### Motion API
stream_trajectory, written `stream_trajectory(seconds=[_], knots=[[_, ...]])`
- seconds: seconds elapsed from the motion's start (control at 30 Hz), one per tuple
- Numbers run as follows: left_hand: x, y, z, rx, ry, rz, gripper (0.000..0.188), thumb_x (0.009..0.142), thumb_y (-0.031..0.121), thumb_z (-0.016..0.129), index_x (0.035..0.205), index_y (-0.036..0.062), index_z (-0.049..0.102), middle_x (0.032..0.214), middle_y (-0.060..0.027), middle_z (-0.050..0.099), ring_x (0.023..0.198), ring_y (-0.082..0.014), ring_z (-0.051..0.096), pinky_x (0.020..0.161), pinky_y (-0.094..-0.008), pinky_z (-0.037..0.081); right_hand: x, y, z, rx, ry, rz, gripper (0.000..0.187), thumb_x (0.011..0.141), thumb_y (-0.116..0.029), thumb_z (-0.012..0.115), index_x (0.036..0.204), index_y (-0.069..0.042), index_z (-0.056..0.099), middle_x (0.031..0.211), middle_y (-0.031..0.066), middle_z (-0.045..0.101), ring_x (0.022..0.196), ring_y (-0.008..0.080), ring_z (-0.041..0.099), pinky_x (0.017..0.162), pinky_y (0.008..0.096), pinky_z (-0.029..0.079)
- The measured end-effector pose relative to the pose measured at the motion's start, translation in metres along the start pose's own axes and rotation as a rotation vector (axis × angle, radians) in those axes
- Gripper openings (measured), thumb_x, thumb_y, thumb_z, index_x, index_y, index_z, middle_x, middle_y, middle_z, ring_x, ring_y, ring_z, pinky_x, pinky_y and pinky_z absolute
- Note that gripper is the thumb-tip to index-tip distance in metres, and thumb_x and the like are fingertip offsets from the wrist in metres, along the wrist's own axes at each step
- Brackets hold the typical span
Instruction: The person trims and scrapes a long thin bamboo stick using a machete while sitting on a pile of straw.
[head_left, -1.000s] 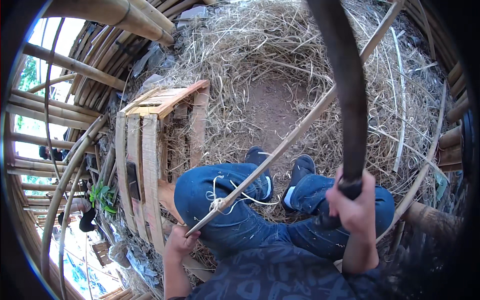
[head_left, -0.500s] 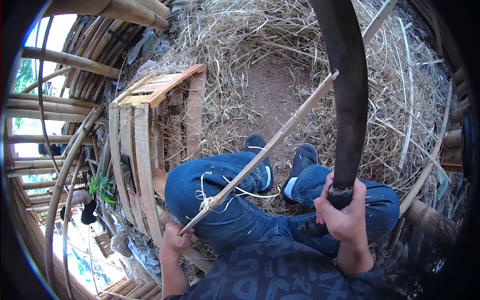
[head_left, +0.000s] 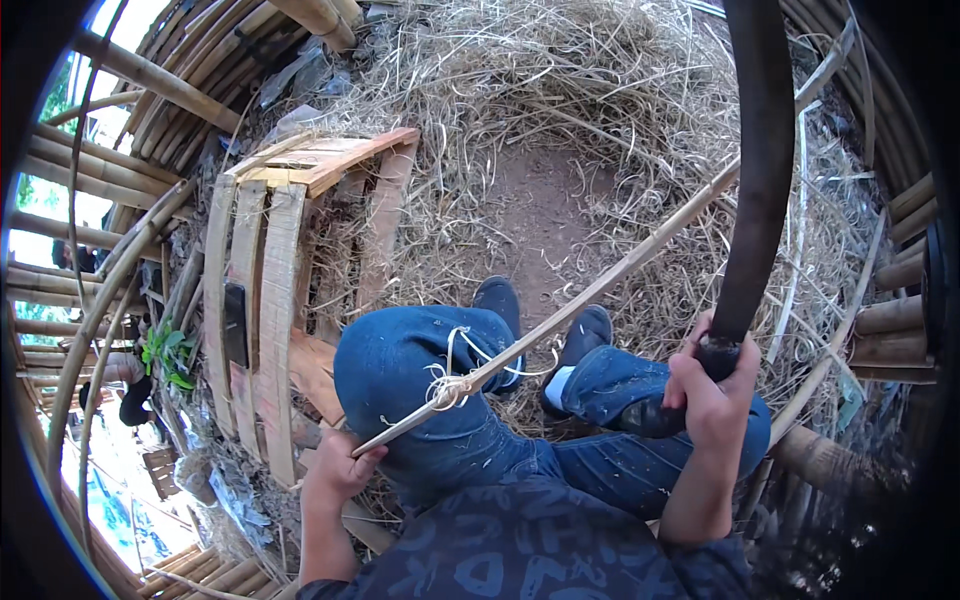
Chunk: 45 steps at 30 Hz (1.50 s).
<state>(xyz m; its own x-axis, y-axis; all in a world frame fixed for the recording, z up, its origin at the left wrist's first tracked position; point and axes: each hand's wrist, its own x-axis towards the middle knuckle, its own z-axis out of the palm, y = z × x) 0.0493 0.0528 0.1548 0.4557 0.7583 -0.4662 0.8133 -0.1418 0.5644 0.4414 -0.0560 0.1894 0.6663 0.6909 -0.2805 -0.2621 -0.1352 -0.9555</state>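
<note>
My left hand [head_left: 337,466] is closed around the near end of a long, thin bamboo strip [head_left: 585,293]. The strip slants up across my left knee to the far right, and pale curled shavings [head_left: 450,388] cling to its lower part. In my right hand [head_left: 712,395] is a machete [head_left: 762,150], gripped by its dark handle above my right thigh. Its long, slightly curved blade points up and away from me. The strip's far end reaches the blade's left edge; whether they touch, I cannot tell.
A slatted wooden crate [head_left: 285,240] stands by my left knee, with a dark phone-like slab [head_left: 235,325] on it. Shavings [head_left: 560,75] heap over the ground ahead. Bamboo poles [head_left: 160,85] and a leafy plant [head_left: 168,355] are at left, a thick pole [head_left: 835,462] at right.
My right hand and the machete have shifted to the right. The strip's far end has swung right as well, while my left hand keeps its grip and sits slightly further left. The view has turned slightly.
</note>
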Motion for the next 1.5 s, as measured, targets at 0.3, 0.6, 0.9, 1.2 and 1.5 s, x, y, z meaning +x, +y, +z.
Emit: stream_trajectory(seconds=[0.3, 0.6, 0.9, 1.2, 1.5], knots=[[-0.005, -0.003, 0.004, -0.074, 0.04, -0.032, 0.068, 0.086, 0.057, 0.054, 0.055, -0.0036, 0.051, 0.045, -0.0181, 0.045, 0.042, -0.0333, 0.051, 0.043, -0.04, 0.038, -0.037, 0.036, 0.029, 0.033, -0.111, 0.161, 0.019, 0.076, 0.009, 0.059, 0.087, -0.002, 0.048, 0.063, 0.0007, 0.054, 0.048, 0.0068, 0.053, 0.043, 0.0211, 0.042], [0.001, -0.002, -0.006, 0.01, -0.001, -0.011, 0.067, 0.082, 0.058, 0.057, 0.056, -0.0037, 0.057, 0.047, -0.0202, 0.046, 0.045, -0.0373, 0.053, 0.044, -0.0421, 0.038, -0.019, 0.0, 0.016, 0.228, 0.063, 0.018, 0.029, 0.072, 0.012, 0.058, 0.095, 0.0, 0.045, 0.063, 0.0047, 0.052, 0.047, 0.0101, 0.052, 0.043, 0.0247, 0.046], [0.0, -0.003, -0.005, -0.036, 0.026, -0.002, 0.063, 0.082, 0.053, 0.061, 0.056, -0.0044, 0.057, 0.049, -0.022, 0.048, 0.048, -0.0402, 0.054, 0.045, -0.0422, 0.04, -0.011, -0.006, -0.004, 0.016, -0.007, 0.009, 0.027, 0.07, 0.012, 0.058, 0.092, 0.002, 0.048, 0.06, 0.0042, 0.051, 0.043, 0.0107, 0.05, 0.041, 0.0232, 0.042], [0.003, -0.001, -0.009, -0.049, 0.012, 0.006, 0.061, 0.081, 0.051, 0.062, 0.056, -0.0036, 0.058, 0.05, -0.0218, 0.05, 0.049, -0.0406, 0.054, 0.045, -0.0415, 0.04, -0.002, -0.019, -0.003, -0.066, -0.094, 0.094, 0.026, 0.07, 0.013, 0.058, 0.09, 0.0, 0.048, 0.061, 0.0046, 0.052, 0.044, 0.01, 0.051, 0.042, 0.0235, 0.042], [0.007, -0.008, -0.016, 0.025, -0.047, 0.0, 0.068, 0.081, 0.059, 0.059, 0.054, -0.0034, 0.055, 0.047, -0.0211, 0.047, 0.044, -0.0383, 0.052, 0.043, -0.0414, 0.038, -0.004, -0.003, -0.001, 0.025, -0.127, 0.147, 0.027, 0.07, 0.008, 0.061, 0.091, -0.001, 0.049, 0.061, 0.0052, 0.053, 0.043, 0.0114, 0.051, 0.042, 0.0262, 0.044]])
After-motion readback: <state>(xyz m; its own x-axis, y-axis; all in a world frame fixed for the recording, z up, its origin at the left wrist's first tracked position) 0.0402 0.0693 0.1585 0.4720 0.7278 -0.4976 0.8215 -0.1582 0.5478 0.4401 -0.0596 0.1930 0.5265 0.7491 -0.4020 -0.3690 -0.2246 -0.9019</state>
